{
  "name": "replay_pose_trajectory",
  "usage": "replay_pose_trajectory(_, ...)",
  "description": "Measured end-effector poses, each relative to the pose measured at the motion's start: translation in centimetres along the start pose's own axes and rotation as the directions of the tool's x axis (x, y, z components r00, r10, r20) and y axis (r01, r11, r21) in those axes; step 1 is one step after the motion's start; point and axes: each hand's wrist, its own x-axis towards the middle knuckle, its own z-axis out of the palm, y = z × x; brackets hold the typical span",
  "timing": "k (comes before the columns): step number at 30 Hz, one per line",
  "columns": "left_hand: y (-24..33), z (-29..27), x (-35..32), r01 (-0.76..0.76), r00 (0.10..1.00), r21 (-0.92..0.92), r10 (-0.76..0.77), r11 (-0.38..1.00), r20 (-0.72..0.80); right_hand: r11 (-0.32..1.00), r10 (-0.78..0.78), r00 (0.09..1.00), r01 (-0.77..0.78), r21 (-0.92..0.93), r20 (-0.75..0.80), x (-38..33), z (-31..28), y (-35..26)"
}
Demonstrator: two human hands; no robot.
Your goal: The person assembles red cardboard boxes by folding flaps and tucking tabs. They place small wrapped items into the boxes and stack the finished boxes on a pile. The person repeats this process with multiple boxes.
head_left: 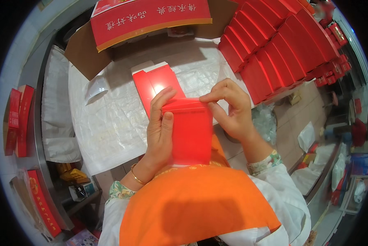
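Note:
Upright in front of my orange apron is a red cardboard box, its top flap edge toward the table. My left hand grips its left side, the thumb along the front face and the fingers at the upper corner. At the top right corner, my right hand pinches the flap edge between bent index finger and thumb. Behind the left fingers, a second red box, flat-looking with pale end flaps, lies on the white-covered table.
At the back stands an open carton with a red printed front. Many red boxes are stacked in rows at the right. A white curved piece lies left on the table; clear plastic bags hang beyond its right edge.

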Motion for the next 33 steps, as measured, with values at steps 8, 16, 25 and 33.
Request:
replay_pose_trajectory(8, -0.2, 0.1, 0.1, 0.079, 0.996, -0.157, -0.074, 0.984, 0.040, 0.982, -0.023, 1.000, 0.024, -0.188, 0.004, -0.5, 0.4, -0.9)
replay_pose_trajectory(16, -1.0, 0.2, -0.5, -0.086, 0.996, -0.106, 0.083, 0.991, -0.024, 0.984, -0.030, 0.999, 0.032, -0.175, 0.014, -0.7, 0.0, -0.9)
replay_pose_trajectory(25, -1.1, 0.1, 0.0, 0.040, 0.998, -0.130, -0.032, 0.991, 0.058, 0.984, 0.112, 0.971, -0.137, 0.111, 0.210, -0.8, -0.1, 1.7)
replay_pose_trajectory(33, -3.1, -1.7, 2.9, 0.298, 0.954, -0.371, -0.292, 0.880, 0.073, 0.352, 0.662, 0.665, -0.684, 0.639, 0.347, -0.1, 2.2, 11.3)
